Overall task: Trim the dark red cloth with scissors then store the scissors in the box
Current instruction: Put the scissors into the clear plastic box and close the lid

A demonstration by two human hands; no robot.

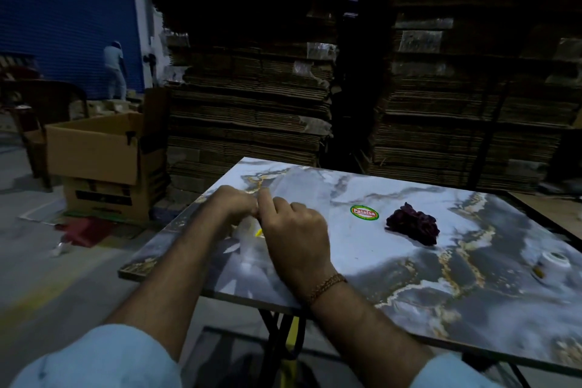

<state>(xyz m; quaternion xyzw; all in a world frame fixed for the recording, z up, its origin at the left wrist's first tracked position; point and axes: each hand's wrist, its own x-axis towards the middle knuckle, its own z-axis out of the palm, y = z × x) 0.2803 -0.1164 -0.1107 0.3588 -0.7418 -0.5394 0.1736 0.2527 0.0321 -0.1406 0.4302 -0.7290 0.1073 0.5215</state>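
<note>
- Cloth (412, 224): soft, light, crumpled near the surface's (362, 261) far right edge; pinch a loose edge
- Hands, left (234, 203) and right (294, 230), meet on clear, floppy plastic wrap (248, 249); scissors unseen

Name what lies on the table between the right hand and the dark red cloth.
Head view: only a round green-rimmed sticker lies between right hand and dark red cloth; otherwise bare table.

Both hands meet over the near-left part of the marble-patterned bench (393, 261). The left hand (231, 203) and right hand (294, 230) pinch a clear plastic wrapper (248, 241) with something yellow inside. The crumpled dark red cloth (412, 224) lies well apart to the right, beside an oval sticker (364, 213). A cardboard box (94, 148) stands on the floor.
</note>
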